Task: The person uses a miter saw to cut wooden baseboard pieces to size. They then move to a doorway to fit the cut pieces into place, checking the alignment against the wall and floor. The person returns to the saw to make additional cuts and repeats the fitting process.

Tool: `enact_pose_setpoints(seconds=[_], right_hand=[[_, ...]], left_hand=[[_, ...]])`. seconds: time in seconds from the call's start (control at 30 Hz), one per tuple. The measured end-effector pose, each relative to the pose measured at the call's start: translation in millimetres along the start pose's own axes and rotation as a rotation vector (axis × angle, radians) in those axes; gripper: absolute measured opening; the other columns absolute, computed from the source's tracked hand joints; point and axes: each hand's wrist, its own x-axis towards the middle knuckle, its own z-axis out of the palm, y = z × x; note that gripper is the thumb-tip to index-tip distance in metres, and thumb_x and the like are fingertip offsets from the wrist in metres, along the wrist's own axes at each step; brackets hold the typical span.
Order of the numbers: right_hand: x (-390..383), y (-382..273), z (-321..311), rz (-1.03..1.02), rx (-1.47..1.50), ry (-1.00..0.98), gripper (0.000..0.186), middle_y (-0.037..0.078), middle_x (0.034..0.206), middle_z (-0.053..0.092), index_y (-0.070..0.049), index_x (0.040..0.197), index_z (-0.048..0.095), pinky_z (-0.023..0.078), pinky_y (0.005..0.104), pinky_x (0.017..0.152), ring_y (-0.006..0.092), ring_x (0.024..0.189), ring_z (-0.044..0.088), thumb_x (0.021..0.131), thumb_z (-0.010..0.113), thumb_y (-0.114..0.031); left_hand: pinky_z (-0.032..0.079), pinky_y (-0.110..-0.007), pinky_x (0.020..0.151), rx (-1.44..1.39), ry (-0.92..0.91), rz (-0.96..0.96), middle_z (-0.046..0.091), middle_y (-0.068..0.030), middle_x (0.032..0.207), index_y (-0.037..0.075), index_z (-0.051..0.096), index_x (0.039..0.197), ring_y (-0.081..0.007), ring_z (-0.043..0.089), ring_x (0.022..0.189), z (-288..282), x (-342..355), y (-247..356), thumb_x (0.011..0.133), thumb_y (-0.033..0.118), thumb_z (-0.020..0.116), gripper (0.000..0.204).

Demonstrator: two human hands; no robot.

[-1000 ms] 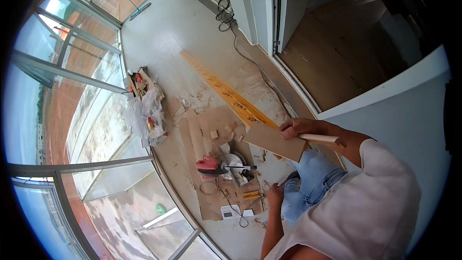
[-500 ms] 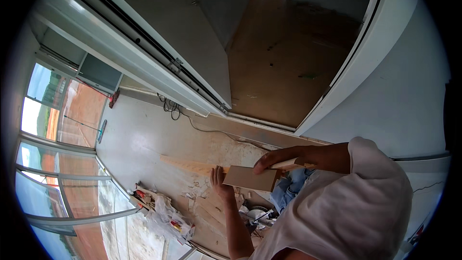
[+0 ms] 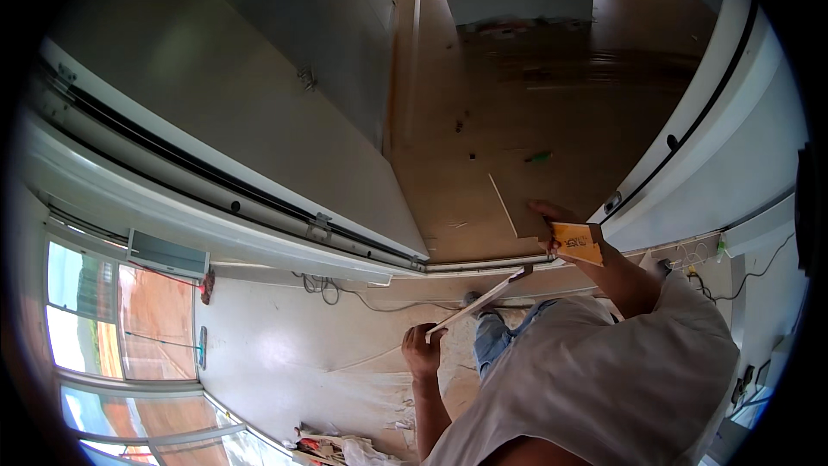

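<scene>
My left hand [image 3: 422, 351] is closed round the near end of a narrow, pale strip of board [image 3: 483, 299], which slants up toward the doorway and ends in a dark tip. Farther right, my right hand [image 3: 549, 212] reaches to the door threshold, its fingers wrapped round a flat brown board [image 3: 523, 217] with a thin pale edge. A yellow-orange printed piece [image 3: 578, 243] shows by the same hand, against the wrist. Whether it joins the brown board I cannot tell.
Ahead stands an open doorway with a grey door [image 3: 285, 112] and a metal threshold [image 3: 483, 266]. A white box [image 3: 526, 0] lies inside on the brown floor. A black cable [image 3: 379, 304] runs along the wall base. Wood scraps and a plastic bag [image 3: 366, 451] lie lower left.
My view has turned toward the doorway. My right hand has moved away from my left, up to the threshold, with the brown board. My left hand now holds the pale strip.
</scene>
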Motion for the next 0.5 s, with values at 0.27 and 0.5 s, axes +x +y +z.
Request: enact_pose_setpoints(seconds=[0.27,0.5], right_hand=[[45.4,1.4,40.7,-0.026,-0.367,0.456,0.04,0.005,0.073,0.068,-0.006,0.112,0.067,0.044,0.0188,0.039,0.008,0.043,0.056,0.104,0.053,-0.043],[89.3,-19.9,10.2,-0.072,-0.299,0.904,0.036,0.003,0.073,0.066,-0.009,0.106,0.067,0.049,0.0283,0.05,0.0125,0.061,0.063,0.094,0.068,-0.043]], left_hand=[[0.055,-0.046,0.066,-0.27,-0.255,0.076,0.071,-0.0209,0.083,0.002,0.068,0.1,-0.042,0.07,0.077,-10.7,184.1,39.3,0.083,0.022,0.085,0.032],[0.053,-0.033,0.073,-0.652,-0.43,-0.028,0.075,-0.016,0.091,0.0,0.066,0.103,-0.0202,0.065,0.076,16.5,372.5,77.7,0.091,0.015,0.078,0.023]])
